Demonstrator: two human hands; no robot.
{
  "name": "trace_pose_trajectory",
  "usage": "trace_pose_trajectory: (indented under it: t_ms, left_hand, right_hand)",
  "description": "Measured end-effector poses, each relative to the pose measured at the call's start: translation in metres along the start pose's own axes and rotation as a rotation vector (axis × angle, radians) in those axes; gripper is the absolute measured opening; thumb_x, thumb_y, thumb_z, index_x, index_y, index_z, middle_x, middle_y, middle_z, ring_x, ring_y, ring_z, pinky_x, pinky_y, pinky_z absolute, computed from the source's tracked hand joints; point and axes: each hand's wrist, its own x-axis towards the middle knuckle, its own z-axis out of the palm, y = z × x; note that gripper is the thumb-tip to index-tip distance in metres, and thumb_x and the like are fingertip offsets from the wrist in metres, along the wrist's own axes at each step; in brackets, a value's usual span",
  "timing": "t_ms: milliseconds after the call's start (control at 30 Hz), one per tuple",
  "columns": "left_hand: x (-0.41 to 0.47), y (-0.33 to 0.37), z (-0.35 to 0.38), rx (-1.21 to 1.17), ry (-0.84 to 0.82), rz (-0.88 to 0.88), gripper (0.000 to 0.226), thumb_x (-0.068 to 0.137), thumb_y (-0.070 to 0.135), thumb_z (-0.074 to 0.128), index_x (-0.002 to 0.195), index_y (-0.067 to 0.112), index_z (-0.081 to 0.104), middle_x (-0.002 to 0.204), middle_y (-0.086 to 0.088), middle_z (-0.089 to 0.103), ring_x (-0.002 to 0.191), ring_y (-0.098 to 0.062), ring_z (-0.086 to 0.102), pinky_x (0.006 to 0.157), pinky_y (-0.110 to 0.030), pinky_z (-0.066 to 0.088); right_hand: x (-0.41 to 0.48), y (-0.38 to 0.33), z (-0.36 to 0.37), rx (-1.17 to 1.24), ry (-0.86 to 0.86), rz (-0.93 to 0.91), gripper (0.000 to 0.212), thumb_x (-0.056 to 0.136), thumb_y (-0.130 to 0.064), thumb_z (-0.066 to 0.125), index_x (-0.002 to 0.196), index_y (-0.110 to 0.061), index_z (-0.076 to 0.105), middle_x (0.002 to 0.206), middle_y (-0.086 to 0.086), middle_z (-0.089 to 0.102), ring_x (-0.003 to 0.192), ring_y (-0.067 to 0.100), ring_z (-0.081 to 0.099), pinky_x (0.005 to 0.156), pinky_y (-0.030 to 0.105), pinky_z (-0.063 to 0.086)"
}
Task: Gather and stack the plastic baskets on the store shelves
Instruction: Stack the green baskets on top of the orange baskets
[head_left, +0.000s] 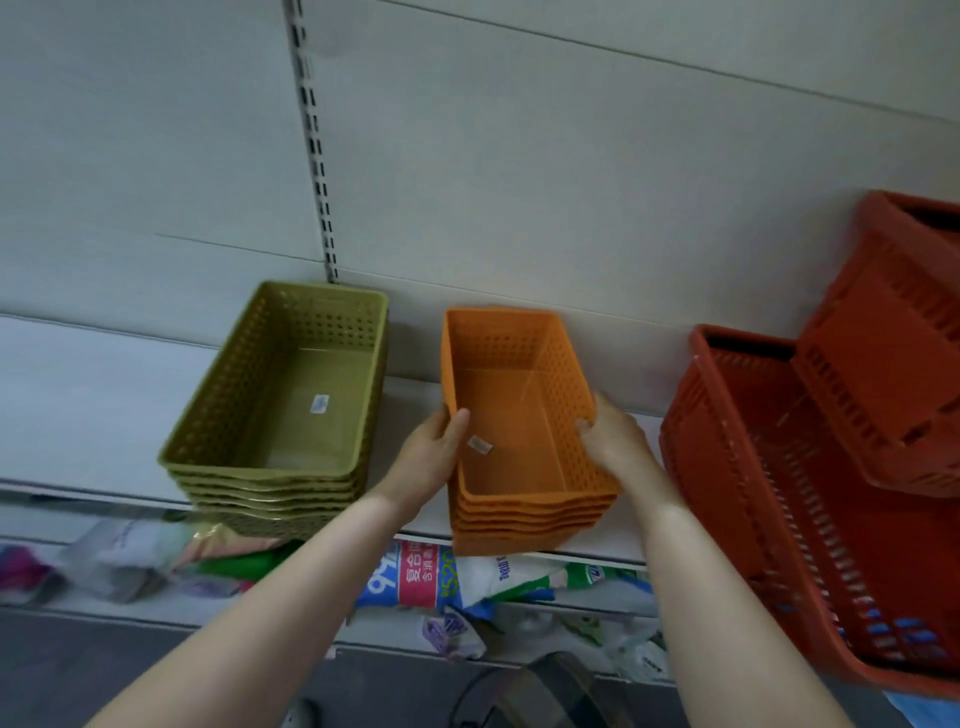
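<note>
A stack of several orange perforated baskets sits on the white shelf, jutting slightly over its front edge. My left hand grips the left rim of the top orange basket, thumb inside. My right hand grips the right rim the same way. To the left stands a stack of several olive-green baskets, nested and upright, apart from both hands.
Large red shopping baskets fill the right side, one tipped inside another. Behind the shelf is a white back panel with a slotted upright. Packaged goods lie on the lower shelf below the orange stack.
</note>
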Motion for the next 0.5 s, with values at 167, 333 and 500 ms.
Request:
trace_pose_trajectory:
  t_ms: [167, 333, 500]
  left_hand:
    - [-0.016, 0.015, -0.038, 0.462, 0.158, 0.243, 0.049, 0.096, 0.024, 0.055, 0.145, 0.018, 0.047, 0.153, -0.006, 0.042, 0.140, -0.022, 0.040, 0.114, -0.029, 0.030]
    - [-0.023, -0.005, -0.132, 0.790, 0.405, 0.356, 0.040, 0.089, 0.017, 0.063, 0.129, 0.011, 0.063, 0.142, -0.016, 0.054, 0.133, -0.036, 0.046, 0.112, -0.036, 0.031]
    - [-0.019, -0.041, -0.218, 0.906, 0.466, 0.090, 0.050, 0.092, 0.025, 0.050, 0.139, 0.008, 0.051, 0.147, -0.025, 0.044, 0.134, -0.045, 0.042, 0.110, -0.050, 0.035]
  right_hand:
    - [0.015, -0.006, -0.004, -0.143, 0.067, -0.036, 0.037, 0.093, -0.024, 0.058, 0.130, -0.019, 0.057, 0.125, 0.015, 0.066, 0.115, 0.036, 0.061, 0.089, 0.040, 0.047]
    - [0.012, -0.031, 0.005, -0.245, 0.183, 0.035, 0.039, 0.094, -0.021, 0.054, 0.133, -0.017, 0.052, 0.126, 0.020, 0.063, 0.117, 0.040, 0.058, 0.092, 0.042, 0.046]
    - [-0.038, -0.112, 0.048, -0.091, 0.613, -0.342, 0.048, 0.092, -0.012, 0.056, 0.139, -0.008, 0.049, 0.135, 0.019, 0.057, 0.127, 0.039, 0.049, 0.108, 0.044, 0.036]
